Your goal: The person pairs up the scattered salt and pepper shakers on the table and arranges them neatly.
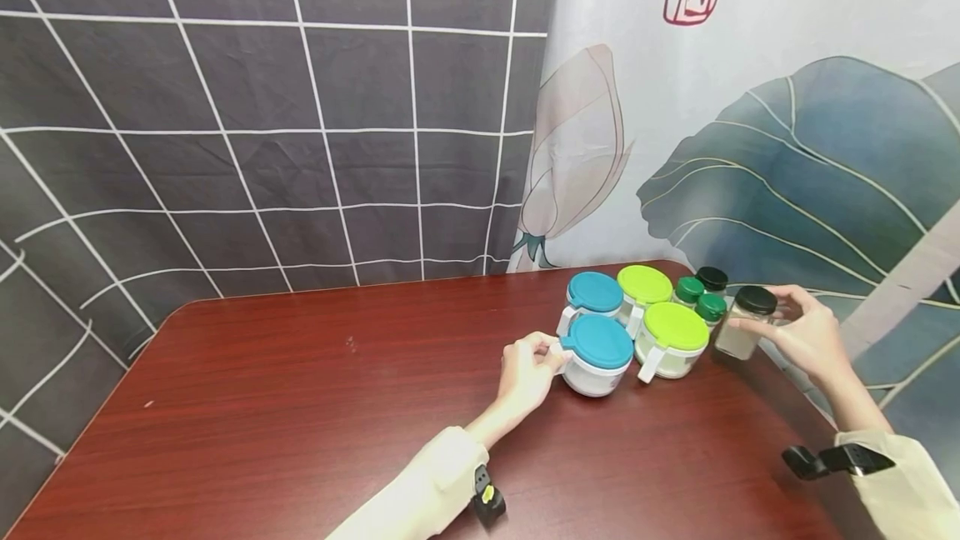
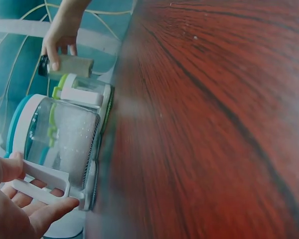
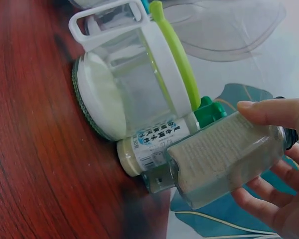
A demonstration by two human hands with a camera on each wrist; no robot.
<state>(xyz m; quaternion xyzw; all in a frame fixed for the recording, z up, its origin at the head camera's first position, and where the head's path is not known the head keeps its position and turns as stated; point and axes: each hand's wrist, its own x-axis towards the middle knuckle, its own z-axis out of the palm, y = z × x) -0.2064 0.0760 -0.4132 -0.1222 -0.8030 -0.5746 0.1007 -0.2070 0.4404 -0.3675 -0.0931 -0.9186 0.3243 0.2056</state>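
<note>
My left hand [image 1: 522,375] pinches the white handle [image 2: 45,180] of the front blue-lidded seasoning jar [image 1: 597,348], which stands upright on the table with white granules inside. My right hand [image 1: 816,338] grips a clear, square-sided spice jar [image 3: 222,157] with a black cap [image 1: 756,300] between thumb and fingers. Pale powder fills much of that jar, and it leans a little beside the other containers. Two green-capped bottles [image 1: 711,307] are just left of it, one with a printed label [image 3: 159,139]. Another black-capped jar [image 1: 712,278] stands behind them, mostly hidden.
Two lime-lidded handled jars [image 1: 677,326] and a second blue-lidded jar [image 1: 595,292] crowd around the held handle jar. The red-brown wooden table [image 1: 300,407] extends far to the left. A grey grid curtain [image 1: 262,107] and a leaf-print curtain [image 1: 810,165] border it.
</note>
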